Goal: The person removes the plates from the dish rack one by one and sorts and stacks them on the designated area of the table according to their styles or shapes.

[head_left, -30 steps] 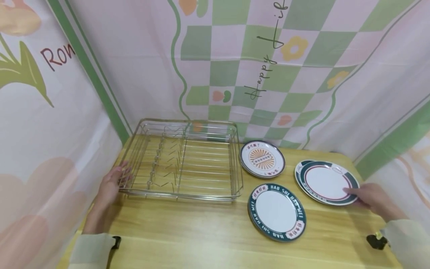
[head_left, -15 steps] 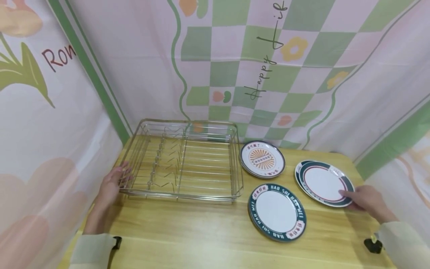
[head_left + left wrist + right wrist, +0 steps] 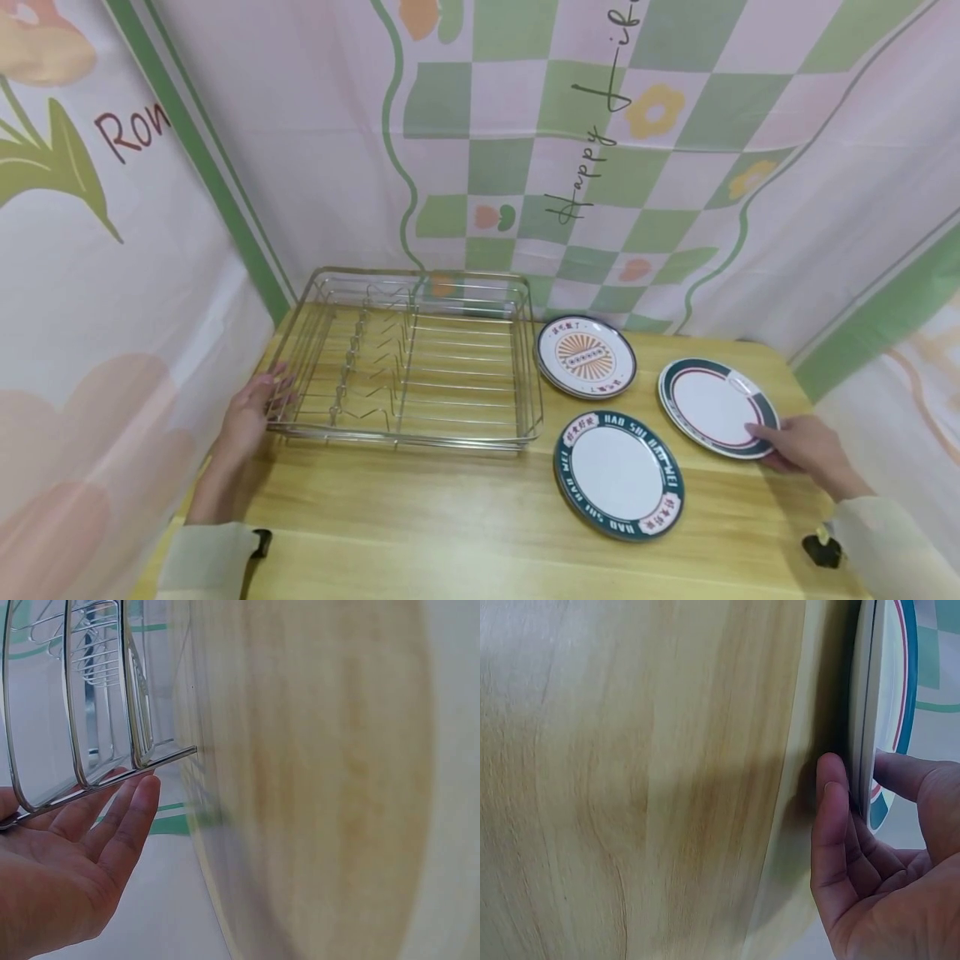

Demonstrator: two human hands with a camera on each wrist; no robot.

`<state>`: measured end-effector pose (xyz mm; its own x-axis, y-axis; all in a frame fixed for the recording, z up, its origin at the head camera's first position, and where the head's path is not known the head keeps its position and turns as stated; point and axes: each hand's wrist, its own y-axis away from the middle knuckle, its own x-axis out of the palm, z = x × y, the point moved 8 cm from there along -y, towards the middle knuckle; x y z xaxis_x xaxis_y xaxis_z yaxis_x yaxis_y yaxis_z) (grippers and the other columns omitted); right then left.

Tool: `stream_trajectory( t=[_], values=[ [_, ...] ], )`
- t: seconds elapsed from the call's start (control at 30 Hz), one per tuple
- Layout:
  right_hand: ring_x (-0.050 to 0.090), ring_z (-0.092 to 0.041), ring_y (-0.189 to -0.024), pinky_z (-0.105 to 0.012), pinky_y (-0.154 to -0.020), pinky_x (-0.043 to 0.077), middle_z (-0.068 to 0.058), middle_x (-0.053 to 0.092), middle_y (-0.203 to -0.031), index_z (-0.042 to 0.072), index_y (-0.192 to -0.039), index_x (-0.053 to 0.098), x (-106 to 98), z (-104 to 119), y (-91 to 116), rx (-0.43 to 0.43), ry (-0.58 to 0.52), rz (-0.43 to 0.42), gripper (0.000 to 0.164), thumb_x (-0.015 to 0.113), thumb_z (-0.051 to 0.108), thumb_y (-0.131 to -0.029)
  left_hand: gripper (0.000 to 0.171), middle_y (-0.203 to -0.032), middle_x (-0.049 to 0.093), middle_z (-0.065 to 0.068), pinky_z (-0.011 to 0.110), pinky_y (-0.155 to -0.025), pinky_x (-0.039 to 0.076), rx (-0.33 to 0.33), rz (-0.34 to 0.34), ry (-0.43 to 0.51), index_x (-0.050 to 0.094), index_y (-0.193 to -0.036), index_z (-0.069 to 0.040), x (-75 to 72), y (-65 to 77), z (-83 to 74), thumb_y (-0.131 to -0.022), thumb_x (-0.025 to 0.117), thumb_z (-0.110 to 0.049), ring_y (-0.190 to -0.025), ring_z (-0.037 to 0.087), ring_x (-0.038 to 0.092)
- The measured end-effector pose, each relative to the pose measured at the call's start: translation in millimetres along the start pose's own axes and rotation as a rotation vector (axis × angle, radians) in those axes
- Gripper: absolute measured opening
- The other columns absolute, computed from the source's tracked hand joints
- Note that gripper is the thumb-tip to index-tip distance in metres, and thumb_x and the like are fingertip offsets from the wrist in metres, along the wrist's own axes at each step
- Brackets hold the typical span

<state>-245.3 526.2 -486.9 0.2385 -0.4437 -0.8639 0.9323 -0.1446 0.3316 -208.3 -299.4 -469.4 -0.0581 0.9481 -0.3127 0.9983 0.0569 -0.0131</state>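
Note:
My left hand (image 3: 243, 414) grips the left side of a metal wire dish rack (image 3: 405, 437), its thumb over the rail. In the left wrist view the fingers (image 3: 129, 829) reach along the rack's rail from outside. Out on the right, my right hand (image 3: 813, 450) pinches the edge of a small stack of white plates (image 3: 708, 406) with dark green rims. Its thumb lies on the upper face and its fingers curl below. Two plate edges, closely matched, show in the right wrist view, where the fingertips (image 3: 831, 795) stand under the lower plate.
A green-rimmed plate (image 3: 617, 475) with lettering lies front of centre-right. Behind it, beside the rack, sits a smaller plate (image 3: 587, 357) with an orange sunburst. The wooden table (image 3: 420, 525) backs onto a patterned cloth (image 3: 502, 158), with more cloth at both sides.
My right hand has moved left, sliding the upper plate over the lower one until their edges nearly line up. My left hand and the rack have stayed put.

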Motion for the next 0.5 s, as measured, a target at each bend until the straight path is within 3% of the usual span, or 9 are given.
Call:
stream_trajectory(
  t=[0.27, 0.5],
  values=[
    [0.063, -0.018, -0.058, -0.031, -0.063, 0.044, 0.000, 0.066, -0.059, 0.010, -0.070, 0.064, 0.8, -2.1, -3.9, -0.015, 0.041, 0.006, 0.056, 0.052, 0.049, -0.109, 0.056, -0.165, 0.033, 0.030, 0.009, -0.094, 0.050, -0.005, 0.007, 0.015, 0.028, -0.161, 0.010, 0.7, -0.9, 0.4, -0.118, 0.017, -0.025, -0.106, -0.010, 0.062],
    [0.058, -0.021, -0.059, -0.033, -0.058, 0.042, -0.002, 0.064, -0.063, 0.008, -0.073, 0.063, -2.7, 1.3, 2.8, -0.007, 0.089, 0.016, 0.061, 0.046, 0.054, -0.110, 0.056, -0.168, 0.028, 0.030, 0.007, -0.094, 0.048, 0.021, 0.022, 0.019, 0.027, -0.160, 0.011, 1.6, -3.5, -0.9, -0.118, 0.017, -0.025, -0.107, -0.009, 0.063]
  ],
)
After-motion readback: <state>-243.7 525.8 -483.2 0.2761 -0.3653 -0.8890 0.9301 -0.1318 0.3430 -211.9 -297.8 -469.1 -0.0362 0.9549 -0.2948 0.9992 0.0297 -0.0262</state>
